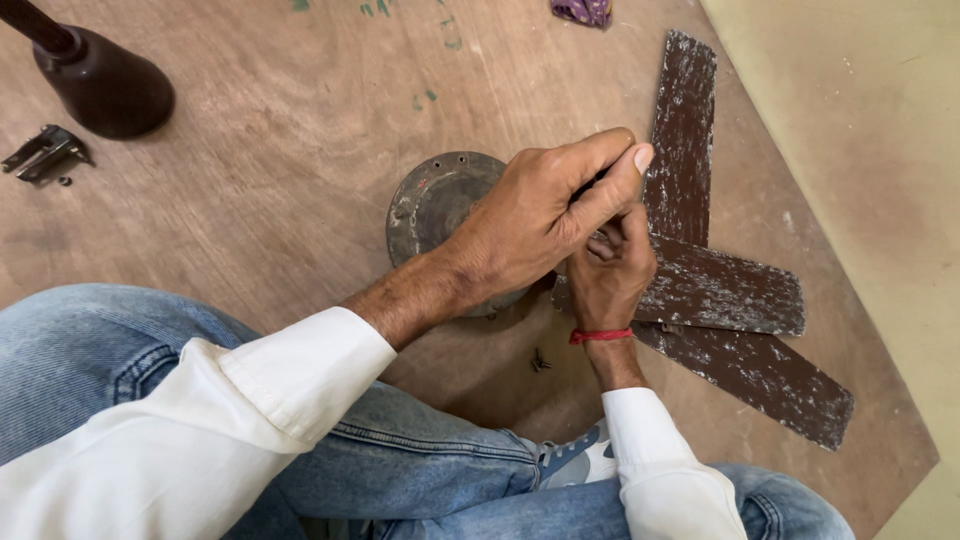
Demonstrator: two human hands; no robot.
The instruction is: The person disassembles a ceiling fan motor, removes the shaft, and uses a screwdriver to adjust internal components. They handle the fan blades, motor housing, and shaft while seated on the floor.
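A round, rusty fan motor housing lies on a brown wooden board. Three worn dark brown fan blades fan out to its right. My left hand reaches over the housing, fingers pinched on a thin dark tool at the blade roots. My right hand, with a red thread on the wrist, sits just below it, fingers curled at the same spot; what it holds is hidden. I wear white sleeves and blue jeans.
A dark brown bell-shaped cover on a rod stands at the far left, with a small metal bracket beside it. Small screws lie near my right wrist. A purple cloth lies at the top. Beige floor borders the board on the right.
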